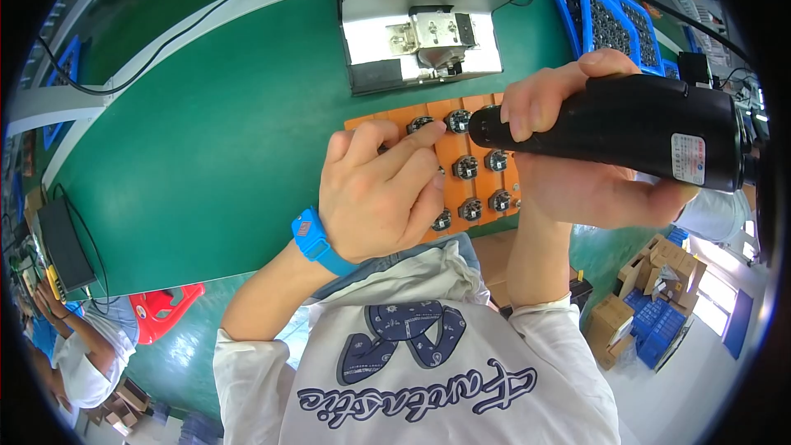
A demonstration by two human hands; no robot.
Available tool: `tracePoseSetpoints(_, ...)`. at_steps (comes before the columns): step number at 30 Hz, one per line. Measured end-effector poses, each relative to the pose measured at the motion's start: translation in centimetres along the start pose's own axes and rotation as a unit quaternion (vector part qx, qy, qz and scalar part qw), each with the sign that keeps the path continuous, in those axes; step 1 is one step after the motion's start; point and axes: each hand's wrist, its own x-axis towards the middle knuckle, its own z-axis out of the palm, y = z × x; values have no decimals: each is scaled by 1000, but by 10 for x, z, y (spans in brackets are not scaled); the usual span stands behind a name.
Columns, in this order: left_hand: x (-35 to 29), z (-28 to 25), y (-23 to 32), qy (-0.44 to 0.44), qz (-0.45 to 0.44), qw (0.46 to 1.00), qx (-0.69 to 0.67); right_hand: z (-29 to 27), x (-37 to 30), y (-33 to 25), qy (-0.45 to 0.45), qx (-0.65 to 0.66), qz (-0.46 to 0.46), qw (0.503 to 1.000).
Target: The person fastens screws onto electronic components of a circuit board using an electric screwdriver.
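Observation:
My right hand is wrapped around a thick black electric screwdriver. Its narrow end points left, over the upper part of an orange tray. Small round parts, black and metallic, sit in rows on this tray; one round part lies just left of the tool's narrow end. My left hand rests over the tray's left side, back up, and covers some of the parts. One finger stretches out to the edge of that round part, the others are bent, and I see nothing held. A blue wrist strap circles my left wrist.
Beyond the tray stands a silver metal machine on the green tabletop. Blue bins of small dark parts are at the back right. A person is at the lower left, near a red stool. Cardboard boxes stand at the right.

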Motion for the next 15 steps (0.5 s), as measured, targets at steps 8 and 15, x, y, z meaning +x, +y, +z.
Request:
tracePoseSetpoints(8, 0, 0, 0, -3, -6, 1000, 2, -3, -1, 3, 9, 37, 0, 999)
tracePoseSetpoints(15, -1, -2, 2, -17, -18, 1000, -5, -3, -2, -3, 6, 12, 29, 999)
